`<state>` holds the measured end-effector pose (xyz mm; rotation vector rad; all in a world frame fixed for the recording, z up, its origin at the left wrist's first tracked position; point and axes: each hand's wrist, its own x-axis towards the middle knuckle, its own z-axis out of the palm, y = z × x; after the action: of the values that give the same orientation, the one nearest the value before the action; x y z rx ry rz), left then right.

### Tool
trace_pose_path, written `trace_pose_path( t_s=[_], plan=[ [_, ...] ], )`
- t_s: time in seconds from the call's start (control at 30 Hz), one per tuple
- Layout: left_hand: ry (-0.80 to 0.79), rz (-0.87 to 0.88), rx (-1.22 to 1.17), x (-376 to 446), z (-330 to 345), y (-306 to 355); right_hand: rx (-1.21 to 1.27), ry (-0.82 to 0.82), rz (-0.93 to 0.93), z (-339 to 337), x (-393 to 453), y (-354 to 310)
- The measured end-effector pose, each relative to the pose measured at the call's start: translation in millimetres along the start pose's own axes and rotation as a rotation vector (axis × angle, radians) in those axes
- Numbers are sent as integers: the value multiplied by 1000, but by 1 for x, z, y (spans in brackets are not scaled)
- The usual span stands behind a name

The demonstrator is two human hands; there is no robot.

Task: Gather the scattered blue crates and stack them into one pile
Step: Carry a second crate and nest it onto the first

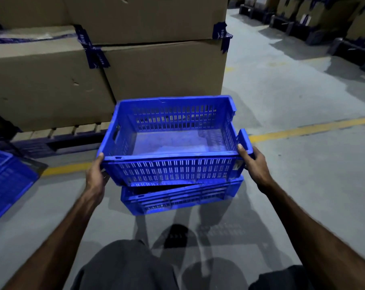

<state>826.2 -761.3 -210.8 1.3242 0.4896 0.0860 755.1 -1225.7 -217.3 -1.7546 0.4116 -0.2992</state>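
Note:
An empty blue slotted crate (173, 168) is held over a second blue crate (183, 199) that stands on the floor. The upper crate sits slightly askew, with a dark gap showing between the two on the left. My left hand (95, 174) grips the upper crate's near left corner, thumb over the rim. My right hand (255, 164) grips its near right corner the same way. A third blue crate (5, 181) lies at the left edge, partly out of view.
Large taped cardboard boxes (135, 70) on a dark pallet (52, 141) stand just behind the crates. A yellow floor line (311, 128) runs across the grey concrete. More boxes on pallets (349, 42) line the far right. My legs and a dark shoe (175, 235) are below.

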Motion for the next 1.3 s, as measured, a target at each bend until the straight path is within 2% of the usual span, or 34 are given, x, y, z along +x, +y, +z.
trace_pose_path(
  t_s=[0.13, 0.33, 0.57, 0.8, 1.3],
  plan=[
    [-4, 14, 24, -7, -3, -8, -36, -20, -43, 0, -14, 9],
    [-55, 80, 183, -11, -17, -26, -155, -42, -48, 2, -15, 27],
    [35, 237, 563, 9, -38, -48, -309, -33, -83, -2, -4, 35],
    [-37, 241, 507, -3, -36, -59, -352, -67, -73, -13, 17, 26],
    [-44, 293, 512, -28, -36, -59, -339, -64, -48, -17, 13, 27]
  ],
)
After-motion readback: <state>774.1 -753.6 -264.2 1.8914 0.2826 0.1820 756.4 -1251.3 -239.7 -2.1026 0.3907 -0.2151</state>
